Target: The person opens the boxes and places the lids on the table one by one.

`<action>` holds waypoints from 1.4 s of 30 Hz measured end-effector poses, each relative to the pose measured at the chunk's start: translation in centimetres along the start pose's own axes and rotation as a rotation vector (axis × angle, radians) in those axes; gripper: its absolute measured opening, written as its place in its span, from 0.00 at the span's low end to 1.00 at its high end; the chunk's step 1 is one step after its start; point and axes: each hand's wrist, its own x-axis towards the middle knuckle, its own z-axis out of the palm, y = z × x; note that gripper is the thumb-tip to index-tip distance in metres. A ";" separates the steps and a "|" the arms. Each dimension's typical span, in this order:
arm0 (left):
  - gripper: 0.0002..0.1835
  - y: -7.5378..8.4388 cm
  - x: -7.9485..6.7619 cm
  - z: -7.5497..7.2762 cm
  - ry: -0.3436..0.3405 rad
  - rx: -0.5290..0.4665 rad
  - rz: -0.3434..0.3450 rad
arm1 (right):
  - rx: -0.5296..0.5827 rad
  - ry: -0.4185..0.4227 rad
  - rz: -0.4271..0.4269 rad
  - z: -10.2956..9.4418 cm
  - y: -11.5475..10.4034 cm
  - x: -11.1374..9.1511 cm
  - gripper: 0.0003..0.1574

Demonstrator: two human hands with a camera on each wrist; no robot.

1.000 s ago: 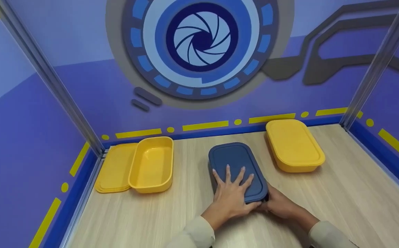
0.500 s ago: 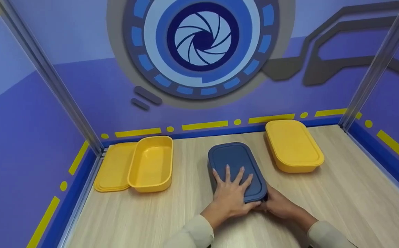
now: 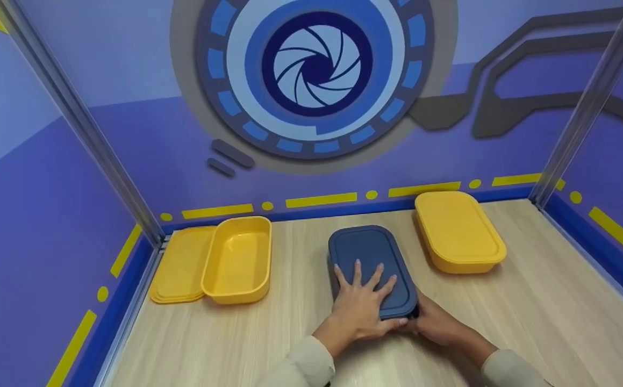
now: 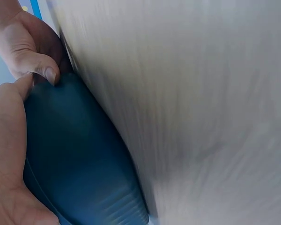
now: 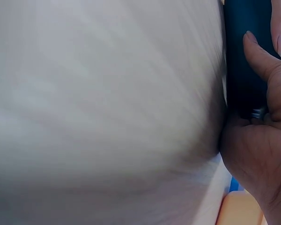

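Observation:
A dark blue food container (image 3: 365, 244) with its lid on stands at the middle of the table, in front of me. My left hand (image 3: 357, 309) lies spread over the lid's near half, fingers straight, thumb along the near edge. At the near right corner my right hand (image 3: 437, 321) grips the container's side. In the right wrist view, that hand's thumb (image 5: 262, 56) lies against the dark wall, and a small shiny striped piece (image 5: 257, 113) shows by its curled fingers. The left wrist view shows the container's ribbed side wall (image 4: 79, 140) between both hands and the tabletop.
Left of the blue container stands an open yellow container (image 3: 238, 258), overlapping a flat yellow lid (image 3: 182, 266) in this view. A lidded yellow container (image 3: 459, 231) stands at the back right. Printed panels (image 3: 311, 183) and metal posts (image 3: 83, 126) bound the wooden table (image 3: 548, 301).
The head view has tilted up slightly, so everything sits a little lower in it. Both hands keep their places on the blue container.

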 end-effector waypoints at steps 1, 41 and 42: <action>0.51 0.0 0.0 0.0 -0.001 -0.001 0.001 | -0.007 0.000 0.008 0.0 0.0 0.0 0.77; 0.49 -0.5 0.7 -0.4 -0.027 0.018 0.023 | 0.048 -0.029 0.005 -0.4 0.2 0.5 0.77; 0.50 -0.5 0.7 -0.3 -0.026 0.008 0.022 | 0.055 -0.032 -0.004 -0.4 0.2 0.5 0.77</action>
